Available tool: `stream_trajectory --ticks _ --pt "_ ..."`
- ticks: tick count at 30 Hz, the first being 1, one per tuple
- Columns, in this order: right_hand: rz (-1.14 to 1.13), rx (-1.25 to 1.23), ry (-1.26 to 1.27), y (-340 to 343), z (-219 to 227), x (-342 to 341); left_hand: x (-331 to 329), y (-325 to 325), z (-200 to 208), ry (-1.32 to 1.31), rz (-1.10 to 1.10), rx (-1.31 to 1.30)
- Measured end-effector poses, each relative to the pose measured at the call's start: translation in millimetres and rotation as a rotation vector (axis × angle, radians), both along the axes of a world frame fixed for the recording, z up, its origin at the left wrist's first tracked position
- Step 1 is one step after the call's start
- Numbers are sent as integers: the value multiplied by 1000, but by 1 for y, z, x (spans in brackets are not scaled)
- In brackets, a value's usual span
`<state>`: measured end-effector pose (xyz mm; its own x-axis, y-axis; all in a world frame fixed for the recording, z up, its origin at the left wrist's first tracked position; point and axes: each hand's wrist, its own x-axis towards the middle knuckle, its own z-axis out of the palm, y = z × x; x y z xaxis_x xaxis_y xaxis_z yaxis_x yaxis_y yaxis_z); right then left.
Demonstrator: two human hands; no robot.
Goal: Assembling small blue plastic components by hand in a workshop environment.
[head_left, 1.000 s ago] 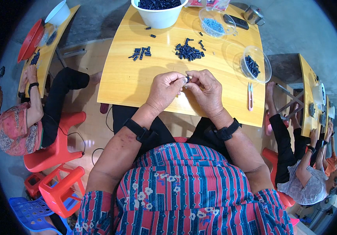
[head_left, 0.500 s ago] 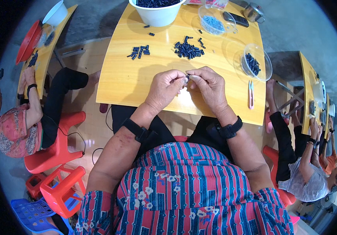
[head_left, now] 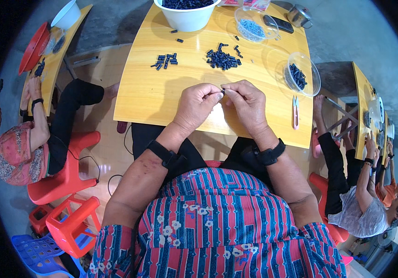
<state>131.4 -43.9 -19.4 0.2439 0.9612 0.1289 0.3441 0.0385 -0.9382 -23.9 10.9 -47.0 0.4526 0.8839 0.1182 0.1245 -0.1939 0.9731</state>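
Over the near part of the yellow table (head_left: pixel 162 104), my left hand (head_left: pixel 198 104) and my right hand (head_left: pixel 247 103) meet with fingertips pinched. Between them is one small black cylindrical piece (head_left: pixel 223 91), mostly covered by the thumbs and fingers. Just beyond my hands lies a heap of similar black pieces (head_left: pixel 224 59). A smaller group of black pieces (head_left: pixel 164 61) is to its left. A clear bowl (head_left: pixel 317 76) with more black pieces sits at the right edge, and a small pair of pink-handled thread snips (head_left: pixel 295 113) lies nearer me.
At the back stand a white tub (head_left: pixel 187 19) full of black pieces, a clear bowl of small light-blue parts (head_left: pixel 251 28), a dark phone (head_left: pixel 280 24) and a metal mug (head_left: pixel 299 16). Other people work at tables on both sides. Red stools (head_left: pixel 74 222) stand at lower left.
My hands stay nearly in place, still pinching the small black piece; the fingertips shift only slightly. Nothing else on the table has visibly moved.
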Motion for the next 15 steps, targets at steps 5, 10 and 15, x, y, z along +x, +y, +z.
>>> stream_trajectory --ticks 5,10,15 --pt "126 78 149 -2 -15 7 0 -2 9 -97 -57 -176" --pt "121 113 -12 -2 -9 4 0 0 7 -114 -57 -203" --pt "94 179 -114 -3 -12 3 1 0 5 -134 -46 -201"
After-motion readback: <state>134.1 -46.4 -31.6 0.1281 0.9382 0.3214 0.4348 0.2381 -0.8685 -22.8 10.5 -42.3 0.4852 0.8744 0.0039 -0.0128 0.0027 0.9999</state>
